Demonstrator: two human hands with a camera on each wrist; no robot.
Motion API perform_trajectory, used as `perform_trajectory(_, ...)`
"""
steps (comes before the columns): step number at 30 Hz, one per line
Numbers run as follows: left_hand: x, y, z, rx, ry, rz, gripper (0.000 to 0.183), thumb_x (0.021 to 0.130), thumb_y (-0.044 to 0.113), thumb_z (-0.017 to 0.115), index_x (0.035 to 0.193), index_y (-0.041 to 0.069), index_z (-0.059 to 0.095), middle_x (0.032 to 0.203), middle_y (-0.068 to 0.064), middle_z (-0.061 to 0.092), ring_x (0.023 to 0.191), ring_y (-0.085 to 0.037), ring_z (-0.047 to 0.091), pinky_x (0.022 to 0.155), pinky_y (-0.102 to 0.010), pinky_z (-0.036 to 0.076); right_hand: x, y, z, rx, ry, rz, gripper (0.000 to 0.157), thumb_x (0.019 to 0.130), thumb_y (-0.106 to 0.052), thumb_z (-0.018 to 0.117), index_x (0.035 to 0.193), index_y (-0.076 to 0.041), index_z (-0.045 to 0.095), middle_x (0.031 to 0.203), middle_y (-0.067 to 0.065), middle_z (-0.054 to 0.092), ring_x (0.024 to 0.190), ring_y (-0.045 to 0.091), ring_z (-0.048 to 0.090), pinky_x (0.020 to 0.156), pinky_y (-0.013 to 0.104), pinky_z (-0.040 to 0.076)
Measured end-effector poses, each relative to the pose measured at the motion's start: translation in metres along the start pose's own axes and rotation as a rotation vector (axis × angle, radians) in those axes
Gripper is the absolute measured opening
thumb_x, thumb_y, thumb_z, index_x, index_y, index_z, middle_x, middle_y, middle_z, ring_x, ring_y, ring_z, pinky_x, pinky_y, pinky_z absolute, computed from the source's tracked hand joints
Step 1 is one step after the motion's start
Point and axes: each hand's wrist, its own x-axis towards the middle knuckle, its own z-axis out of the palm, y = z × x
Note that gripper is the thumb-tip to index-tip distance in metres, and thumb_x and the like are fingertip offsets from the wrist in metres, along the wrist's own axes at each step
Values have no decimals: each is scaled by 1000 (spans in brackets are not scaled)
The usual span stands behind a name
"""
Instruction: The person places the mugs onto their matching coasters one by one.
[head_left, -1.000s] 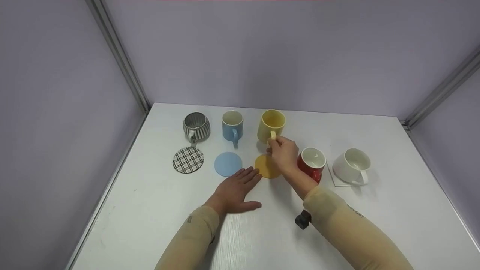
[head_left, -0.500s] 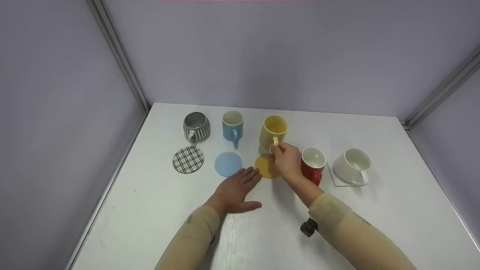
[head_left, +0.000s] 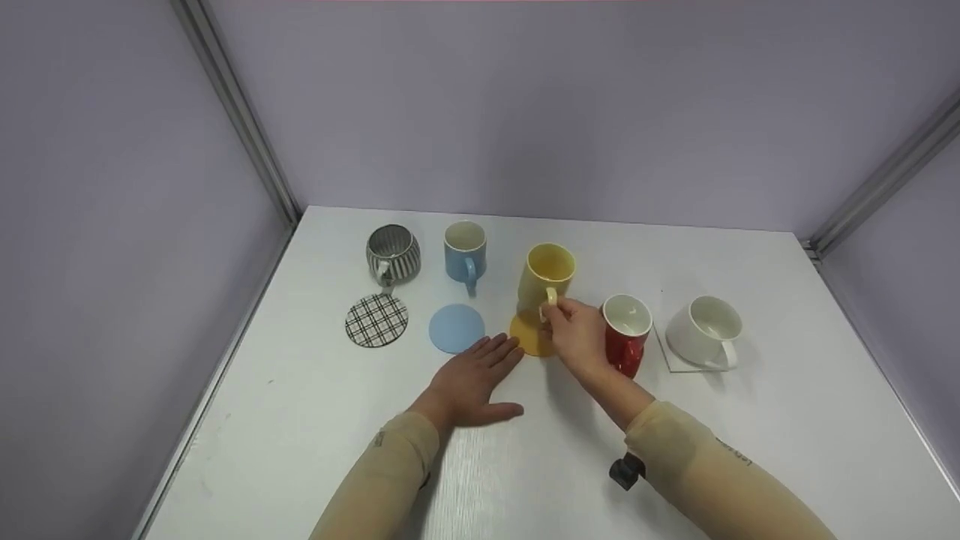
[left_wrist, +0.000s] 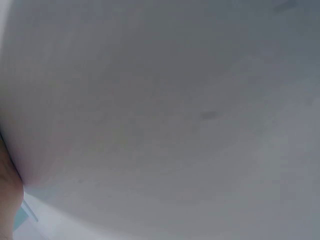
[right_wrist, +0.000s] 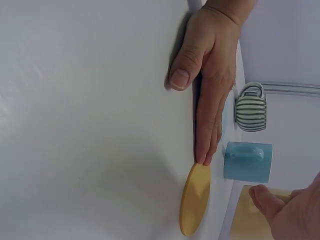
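My right hand [head_left: 579,335] pinches the handle of a yellow mug [head_left: 541,281], which is upright over the back edge of a round yellow coaster [head_left: 531,339]. In the right wrist view the yellow mug [right_wrist: 250,217] is partly hidden by the fingers. Whether its base touches the coaster I cannot tell. Flat on the table lies my left hand [head_left: 469,386], fingers straight and thumb spread, its fingertips at the near left edge of the yellow coaster [right_wrist: 195,200].
A blue mug [head_left: 459,262] stands behind a blue coaster [head_left: 456,328]. Left of them are a striped mug [head_left: 403,262] and a checked coaster [head_left: 376,321]. A red mug [head_left: 621,341] stands close to my right hand. Farther right, a white mug [head_left: 694,337] stands on a square coaster [head_left: 682,367].
My right hand has drawn the yellow mug towards me, from behind the yellow coaster to over its back edge. The left hand stays in place.
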Motion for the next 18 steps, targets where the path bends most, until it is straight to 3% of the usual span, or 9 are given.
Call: perform_trajectory(18, -1, 0, -1, -28, -1, 5, 98, 99, 83, 29, 171, 17, 22, 177, 0, 16, 163, -18, 10, 131, -33, 7, -16, 13, -6, 16, -46, 44, 24, 107, -15, 63, 114, 3, 77, 107, 23, 76, 97, 37, 76, 88, 49, 64)
